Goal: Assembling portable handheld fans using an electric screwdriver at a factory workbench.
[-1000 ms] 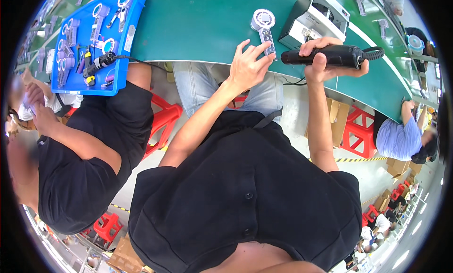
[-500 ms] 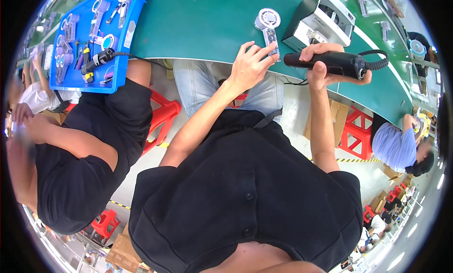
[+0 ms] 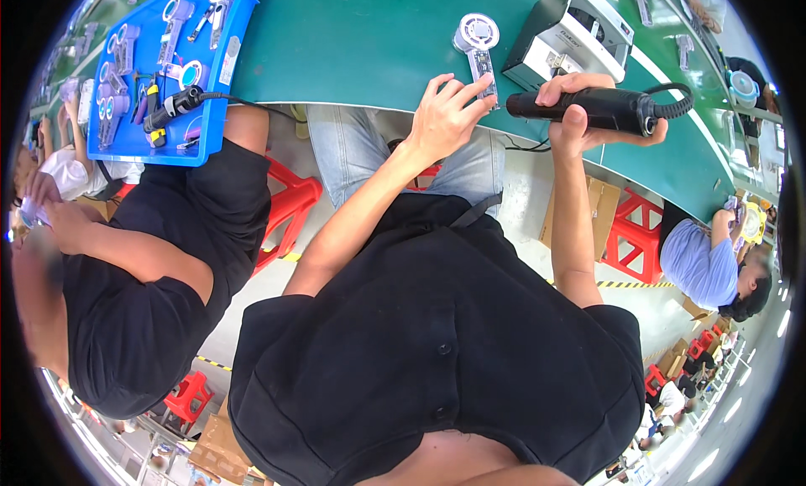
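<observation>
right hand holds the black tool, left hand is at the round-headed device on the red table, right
The table is green, not red, as the head view shows. The right hand does hold the black tool, and the left hand is at the round-headed device.

The left forearm (image 3: 357, 213) goes slantwise toward the far right, and its left hand (image 3: 443, 121) keeps the fingers bent forward. The right forearm (image 3: 573, 217) points almost straight to the far side; its right hand (image 3: 574, 135) is curled in a grip.
</observation>
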A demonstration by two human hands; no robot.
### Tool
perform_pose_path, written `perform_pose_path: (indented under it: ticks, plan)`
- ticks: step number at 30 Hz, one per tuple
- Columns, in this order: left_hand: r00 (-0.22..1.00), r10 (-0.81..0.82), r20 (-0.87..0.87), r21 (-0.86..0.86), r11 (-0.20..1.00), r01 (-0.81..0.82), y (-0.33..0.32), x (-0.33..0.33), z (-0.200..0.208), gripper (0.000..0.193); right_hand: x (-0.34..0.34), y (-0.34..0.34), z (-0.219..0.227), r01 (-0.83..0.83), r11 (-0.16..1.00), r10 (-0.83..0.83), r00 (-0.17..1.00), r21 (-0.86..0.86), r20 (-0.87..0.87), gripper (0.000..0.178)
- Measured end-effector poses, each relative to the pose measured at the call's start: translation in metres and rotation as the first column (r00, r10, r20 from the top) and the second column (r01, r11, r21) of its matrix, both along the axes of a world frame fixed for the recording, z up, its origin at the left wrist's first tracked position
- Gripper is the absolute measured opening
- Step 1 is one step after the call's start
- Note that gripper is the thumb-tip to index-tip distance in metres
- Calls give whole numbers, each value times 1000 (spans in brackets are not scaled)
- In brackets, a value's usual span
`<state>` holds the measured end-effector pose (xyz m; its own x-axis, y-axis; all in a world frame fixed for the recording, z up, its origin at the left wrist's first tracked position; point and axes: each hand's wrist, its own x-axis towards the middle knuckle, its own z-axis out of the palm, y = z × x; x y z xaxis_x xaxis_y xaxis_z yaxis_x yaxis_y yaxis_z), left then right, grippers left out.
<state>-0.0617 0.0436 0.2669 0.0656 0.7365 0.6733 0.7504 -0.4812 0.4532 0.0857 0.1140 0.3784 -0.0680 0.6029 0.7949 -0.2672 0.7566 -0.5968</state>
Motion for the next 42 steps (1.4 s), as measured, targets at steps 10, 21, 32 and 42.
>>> perform_pose_path:
  ticks: [10, 21, 32, 42]
  plan:
    - [1000, -1, -18, 2, 1000, 1, 0, -1, -1, 23, -4, 2, 3, 41, 998, -42, 999, 43, 12, 87]
    - [998, -53, 46, -64, 996, 55, -2, -4, 8, 57, 38, 60, 80, 269, 938, -289, 955, 218, 66, 93]
    - [999, -49, 24, -112, 992, 51, -4, -4, 13, 57, 34, 66, 64, 183, 964, -227, 945, 196, 235, 92]
    - [999, -44, 11, -110, 993, 45, 0, 0, 12, 53, 12, 30, 49, 34, 982, -37, 999, -187, -11, 90]
